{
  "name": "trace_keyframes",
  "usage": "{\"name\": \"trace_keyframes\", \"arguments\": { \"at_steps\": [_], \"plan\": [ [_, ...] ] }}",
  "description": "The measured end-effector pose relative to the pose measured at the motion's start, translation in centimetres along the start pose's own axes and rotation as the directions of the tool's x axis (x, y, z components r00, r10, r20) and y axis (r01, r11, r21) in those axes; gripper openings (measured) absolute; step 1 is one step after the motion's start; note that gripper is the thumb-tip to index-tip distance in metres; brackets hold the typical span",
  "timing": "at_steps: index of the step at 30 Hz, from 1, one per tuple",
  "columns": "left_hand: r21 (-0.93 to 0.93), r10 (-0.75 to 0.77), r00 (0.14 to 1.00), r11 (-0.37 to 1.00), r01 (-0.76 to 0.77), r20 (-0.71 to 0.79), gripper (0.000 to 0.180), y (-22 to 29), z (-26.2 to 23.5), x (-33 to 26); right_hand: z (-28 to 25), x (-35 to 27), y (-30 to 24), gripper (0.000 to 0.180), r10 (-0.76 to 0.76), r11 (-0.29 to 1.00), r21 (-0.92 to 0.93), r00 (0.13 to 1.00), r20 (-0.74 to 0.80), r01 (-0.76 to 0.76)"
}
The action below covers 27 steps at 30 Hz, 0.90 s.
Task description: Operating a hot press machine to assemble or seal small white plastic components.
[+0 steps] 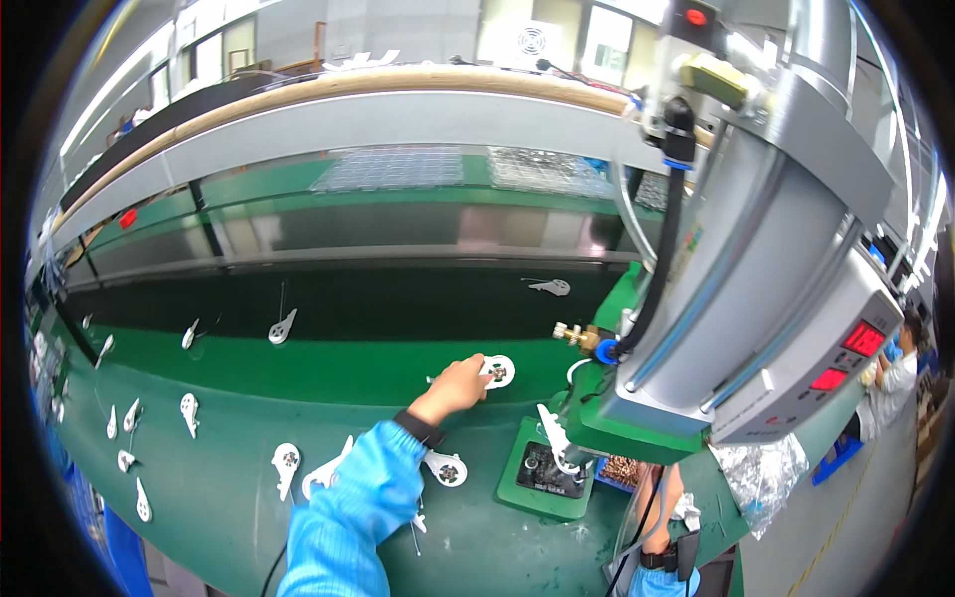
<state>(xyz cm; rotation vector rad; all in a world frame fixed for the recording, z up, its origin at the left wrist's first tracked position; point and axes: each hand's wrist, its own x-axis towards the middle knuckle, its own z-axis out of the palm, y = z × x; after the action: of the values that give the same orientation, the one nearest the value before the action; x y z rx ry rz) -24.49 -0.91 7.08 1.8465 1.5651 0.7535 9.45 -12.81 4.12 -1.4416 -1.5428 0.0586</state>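
White flat round-headed plastic part (498, 371) on green bench (229, 497) edge by dark conveyor belt (398, 298), pinched by left hand (456, 386); right hand (665, 497) beneath press, grip hidden.

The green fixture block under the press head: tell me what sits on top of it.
On the green fixture block lies a white plastic part, over a dark recess. The press head hides the block's right side.

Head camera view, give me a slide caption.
Left hand places a white plastic part by the conveyor belt; right hand under the press.
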Motion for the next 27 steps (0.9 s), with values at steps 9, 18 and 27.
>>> {"name": "trace_keyframes", "arguments": {
  "at_steps": [9,18,27],
  "plan": [
    [-0.531,0.11,0.992,0.845,-0.062,0.059,0.043,8.4,0.7,-10.7,-8.0,0.0,-3.7,0.008,0.044,0.946,0.314,0.991,0.123,-0.081],
    [-0.198,0.406,0.869,0.862,-0.467,-0.282,0.032,8.4,5.1,-5.1,-8.3,1.3,-8.2,0.013,-0.128,0.972,0.235,0.772,0.623,-0.028],
    [-0.212,0.205,0.926,0.936,-0.28,-0.318,0.027,9.4,3.8,-9.0,-0.6,4.0,-10.1,0.017,-0.252,0.963,0.225,0.8,0.544,0.151]
  ]
}}
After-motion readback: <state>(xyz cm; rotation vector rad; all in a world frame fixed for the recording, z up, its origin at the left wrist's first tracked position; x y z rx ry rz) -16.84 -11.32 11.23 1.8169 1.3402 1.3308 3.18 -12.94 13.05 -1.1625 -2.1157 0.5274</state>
